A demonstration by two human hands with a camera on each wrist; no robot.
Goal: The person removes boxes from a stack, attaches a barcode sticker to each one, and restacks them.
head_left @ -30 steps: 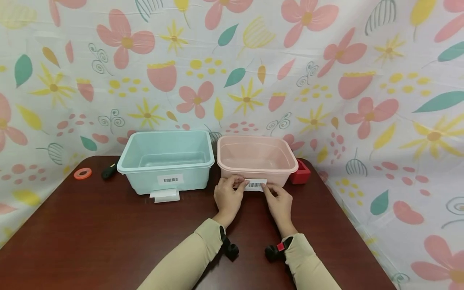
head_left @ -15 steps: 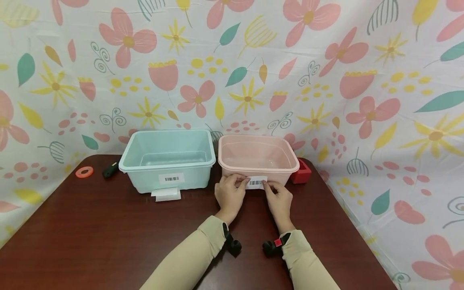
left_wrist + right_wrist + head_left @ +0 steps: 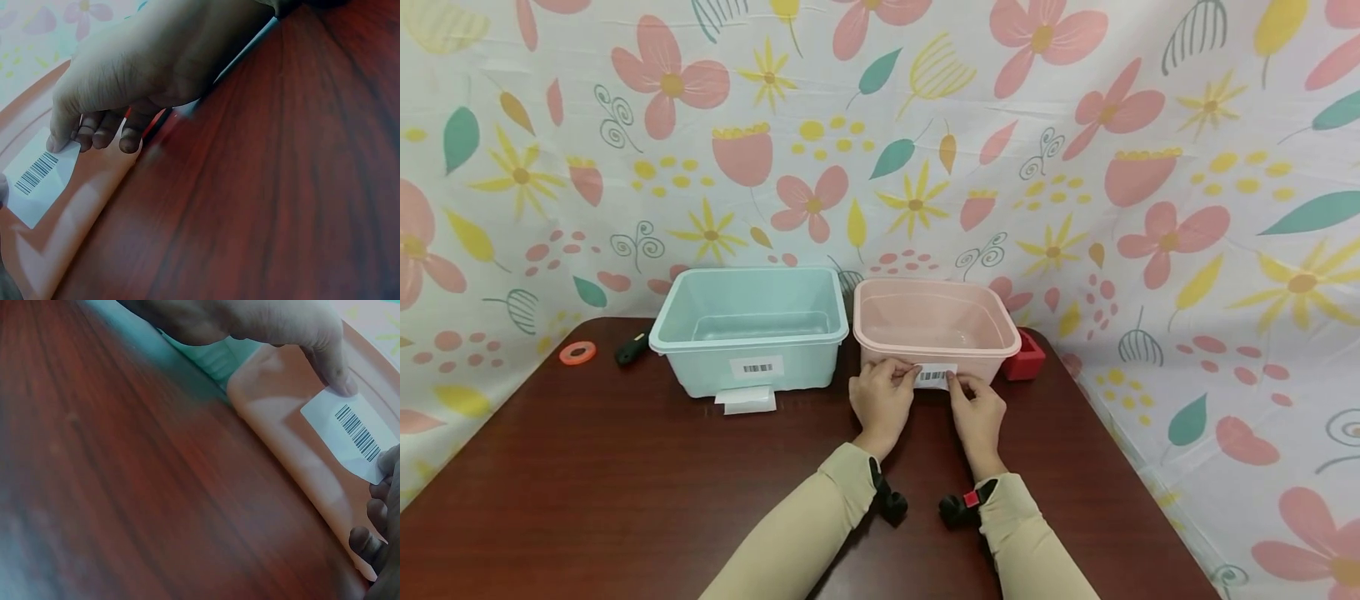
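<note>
A white barcode label (image 3: 934,376) is held flat-on against or just in front of the pink bin's (image 3: 880,340) front wall; whether it sticks cannot be told. My left hand (image 3: 880,407) pinches its left end, and my right hand (image 3: 977,415) pinches its right end. In the left wrist view, the right thumb lies on the label's (image 3: 39,172) corner, with the other fingers curled beneath. The right wrist view has the left hand (image 3: 275,322) at the top, its thumb on the label's (image 3: 334,422) other corner. The label's lower edge casts a shadow on the wall.
A light blue bin (image 3: 692,367) bearing a barcode label (image 3: 757,367) stands left of the pink one. White backing paper (image 3: 747,401) lies before it. An orange tape ring (image 3: 577,353) and dark-handled tool (image 3: 631,350) lie left; a red box (image 3: 1026,362) stands right.
Both hands have raised the label slightly along the pink bin's front over the last second, keeping their pinch at its two ends. The bins have stayed in place; the head view has shifted a little.
</note>
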